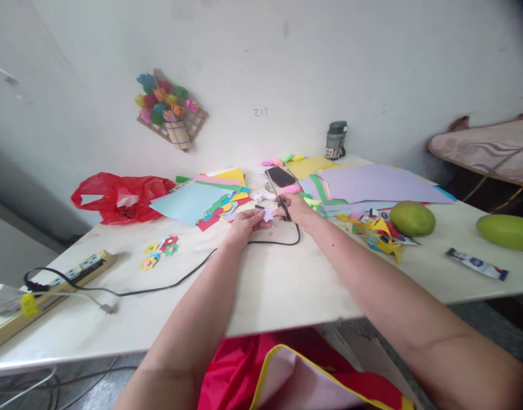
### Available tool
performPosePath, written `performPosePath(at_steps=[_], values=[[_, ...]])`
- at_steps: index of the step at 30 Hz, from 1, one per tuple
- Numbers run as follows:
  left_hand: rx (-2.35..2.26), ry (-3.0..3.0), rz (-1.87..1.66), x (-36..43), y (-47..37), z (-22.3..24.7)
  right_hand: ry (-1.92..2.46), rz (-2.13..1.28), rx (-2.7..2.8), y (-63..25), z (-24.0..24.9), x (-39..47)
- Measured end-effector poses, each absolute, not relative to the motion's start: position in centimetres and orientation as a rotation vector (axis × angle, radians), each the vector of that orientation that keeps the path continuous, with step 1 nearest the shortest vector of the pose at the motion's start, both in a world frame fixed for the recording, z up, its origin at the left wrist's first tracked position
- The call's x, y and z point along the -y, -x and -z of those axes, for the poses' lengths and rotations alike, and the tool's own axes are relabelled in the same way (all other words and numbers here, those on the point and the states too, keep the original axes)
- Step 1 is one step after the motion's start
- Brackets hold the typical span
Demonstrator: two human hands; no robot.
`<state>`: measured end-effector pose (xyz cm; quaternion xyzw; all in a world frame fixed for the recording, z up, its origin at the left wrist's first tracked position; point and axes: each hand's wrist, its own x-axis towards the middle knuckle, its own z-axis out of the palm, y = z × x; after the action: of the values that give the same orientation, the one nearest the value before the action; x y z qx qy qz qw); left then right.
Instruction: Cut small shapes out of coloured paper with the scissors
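Between the fingertips of my left hand (247, 223) is a small lilac paper piece (268, 214). My right hand (298, 208) is closed around dark-handled scissors (284, 209), whose thin blades point away from me, and its fingertips meet the paper's right edge. Just beyond the hands lies a white object (265, 196), partly hidden, its kind unclear. To the left, small layered paper flowers (170, 245) in yellow, red, green and blue lie on the white table (282, 290). Cut-edged coloured paper strips (223, 209) lie beside my left hand.
A black cord (184, 279) runs from the power strip (80, 270) to below my hands. Paper sheets (372, 182), a phone (281, 176), a red plastic bag (116, 196), paper scraps (379, 233), a green mango-like fruit (412, 218) and a tube (477, 264) surround them.
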<state>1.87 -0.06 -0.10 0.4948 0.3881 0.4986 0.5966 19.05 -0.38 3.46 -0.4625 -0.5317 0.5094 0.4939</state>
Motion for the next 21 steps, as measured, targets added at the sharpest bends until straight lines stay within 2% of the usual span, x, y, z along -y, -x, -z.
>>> performPosePath(at_steps=[21], values=[[-1.031,-1.189,-1.21,-0.33,-1.98,0.47,1.103,-1.251,1.206,-18.82,-3.55,0.37]])
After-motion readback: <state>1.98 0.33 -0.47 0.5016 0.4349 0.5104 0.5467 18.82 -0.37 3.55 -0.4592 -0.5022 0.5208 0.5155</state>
